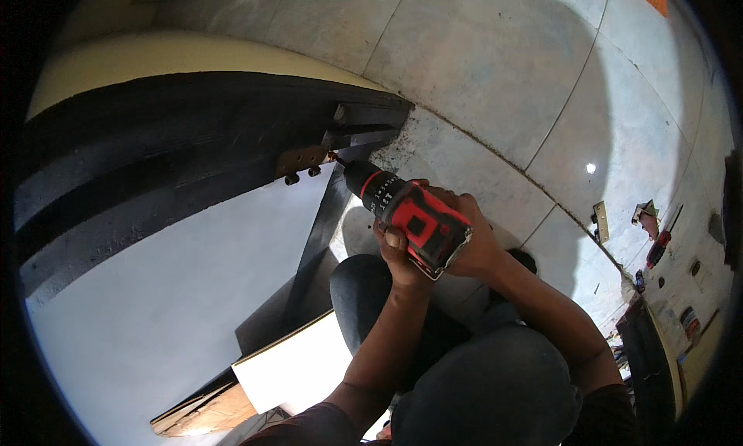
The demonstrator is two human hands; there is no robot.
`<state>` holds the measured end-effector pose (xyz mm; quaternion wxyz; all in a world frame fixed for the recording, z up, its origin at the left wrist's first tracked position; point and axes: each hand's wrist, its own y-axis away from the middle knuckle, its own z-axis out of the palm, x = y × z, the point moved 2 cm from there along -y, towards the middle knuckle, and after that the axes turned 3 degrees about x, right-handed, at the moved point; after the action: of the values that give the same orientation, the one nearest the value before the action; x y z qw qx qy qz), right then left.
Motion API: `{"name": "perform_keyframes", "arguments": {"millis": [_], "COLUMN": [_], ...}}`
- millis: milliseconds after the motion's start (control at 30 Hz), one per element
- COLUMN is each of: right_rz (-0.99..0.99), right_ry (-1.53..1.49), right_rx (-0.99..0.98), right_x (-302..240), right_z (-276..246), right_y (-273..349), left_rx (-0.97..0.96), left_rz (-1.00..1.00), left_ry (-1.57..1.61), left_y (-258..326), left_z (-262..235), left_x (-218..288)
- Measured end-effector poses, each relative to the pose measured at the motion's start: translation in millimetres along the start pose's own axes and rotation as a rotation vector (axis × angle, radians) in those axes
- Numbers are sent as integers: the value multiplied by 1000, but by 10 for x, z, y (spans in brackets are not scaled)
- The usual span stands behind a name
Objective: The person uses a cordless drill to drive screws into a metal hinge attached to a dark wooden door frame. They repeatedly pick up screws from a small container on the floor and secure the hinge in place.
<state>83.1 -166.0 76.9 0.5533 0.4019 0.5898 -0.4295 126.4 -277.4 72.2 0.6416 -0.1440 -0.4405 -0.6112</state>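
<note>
Head view looks down on a crouching person's knees in dark trousers, both forearms rising from the lower edge. Just beyond the knees, the left hand (pixel 396 254) wraps from below around the grip of a red and black cordless drill (pixel 406 214), fingers closed on it. The right hand (pixel 472 241) closes around the back of the same drill from the other side. The drill's nose points up and to the left, its bit touching a brown metal bracket (pixel 300 161) with two bolt heads beneath it, fixed on a black panel (pixel 178 159) that stands on edge. A white board (pixel 298 365) lies beside the left knee. Farther off, on the tiled floor (pixel 495 59) to the right, small tools (pixel 658 245) lie scattered, well apart from the hands.
</note>
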Motion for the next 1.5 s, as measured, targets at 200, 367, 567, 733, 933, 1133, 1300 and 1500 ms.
{"name": "perform_keyframes", "arguments": {"millis": [200, 367, 567, 733, 933, 1133, 1300, 1500], "right_rz": [154, 240, 205, 186, 184, 159, 118, 62], "right_ry": [-6, -139, -31, 73, 112, 181, 25, 17], "right_rx": [-56, -63, -66, -117, -188, -157, 23, -5], "right_x": [-27, -49, -69, -25, 12, -21, 12, 74], "right_z": [25, 31, -47, -69, -51, -77, -36, -43], "right_y": [6, -14, 17, -1, -24, 25, 2, -35], "left_rx": [9, 83, -82, 54, 1, 97, 68, -13], "left_rz": [-18, -10, 19, 56, 111, 32, 38, 26], "left_ry": [8, -123, 68, -29, -5, 8, -36, 14], "left_y": [31, 42, -35, -3, -65, 8, -17, -7], "left_z": [-52, -108, -168, -43, 70, 13, -177, -282], "left_x": [40, 2, -94, -37, -42, -55, -120, -217]}}
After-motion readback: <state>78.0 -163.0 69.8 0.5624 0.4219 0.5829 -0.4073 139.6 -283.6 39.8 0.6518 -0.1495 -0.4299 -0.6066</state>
